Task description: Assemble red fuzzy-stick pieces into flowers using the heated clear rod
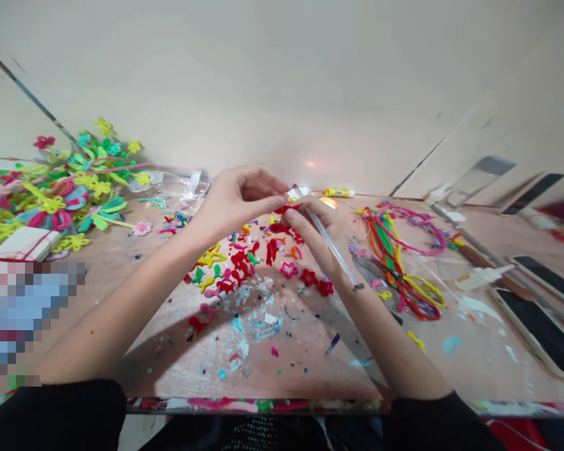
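My right hand is shut on a clear plastic stick, which slants from the wrist up to the fingertips. My left hand meets it at the stick's upper end, its fingertips pinching a small red pipe-cleaner piece. A bit of white paper shows just behind that end. Below my hands, several red and pink pipe-cleaner flowers lie scattered on the wooden table, among yellow and orange shapes.
A large heap of finished pipe-cleaner flowers rises at the left beside a clear plastic bag. A bundle of coloured pipe cleaners lies at the right. Behind it stands a yellow glue stick. Paper scraps litter the table's front.
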